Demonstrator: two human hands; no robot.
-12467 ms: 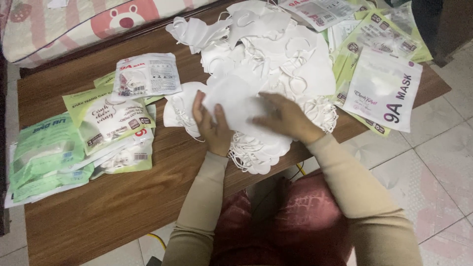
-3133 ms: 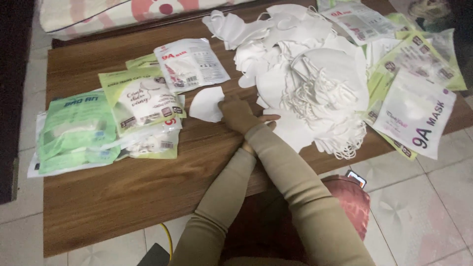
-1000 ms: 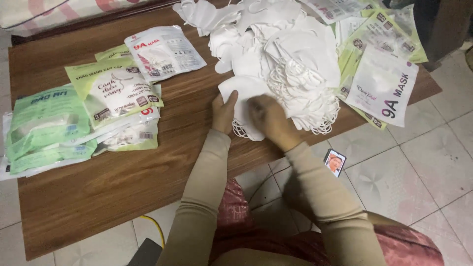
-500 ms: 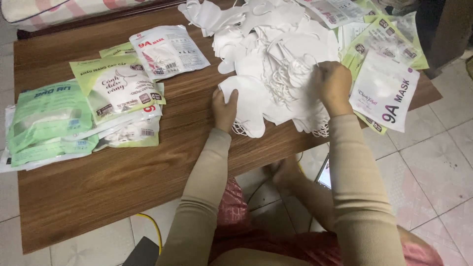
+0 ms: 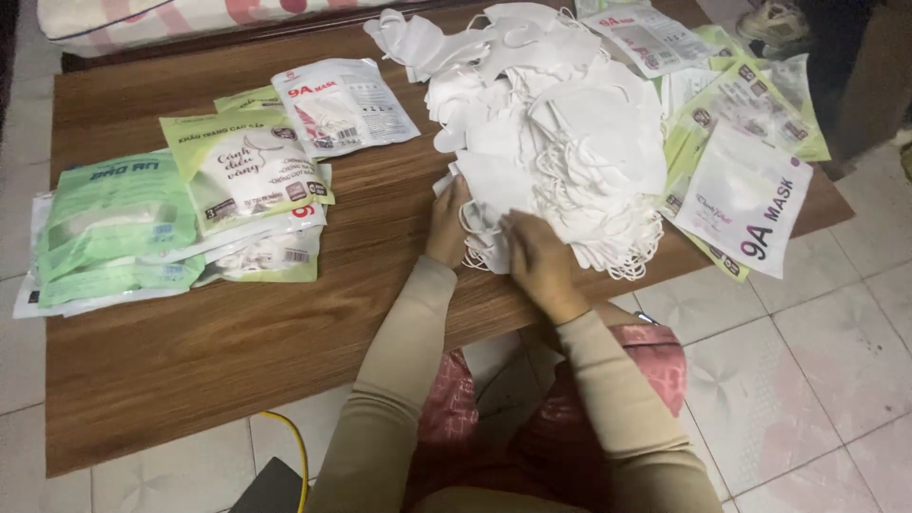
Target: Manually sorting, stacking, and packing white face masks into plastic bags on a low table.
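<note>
A big heap of loose white face masks [image 5: 556, 123] covers the far right half of a low brown wooden table [image 5: 218, 332]. My left hand [image 5: 446, 223] rests on the table with its fingers on the near edge of one white mask [image 5: 489, 214] at the foot of the heap. My right hand [image 5: 537, 261] lies just right of it, fingers bent down onto the same mask. Both sleeves are beige.
Green and white sealed mask packets [image 5: 171, 218] are stacked at the table's left. Flat empty pouches [image 5: 746, 190] lie at the right edge. A yellow cable [image 5: 290, 446] and a dark object lie on the tiled floor; my lap in pink patterned cloth [image 5: 560, 418] is below.
My right hand has come back from the right side of the heap to the near edge, beside my left hand. The left hand has stayed on the mask.
</note>
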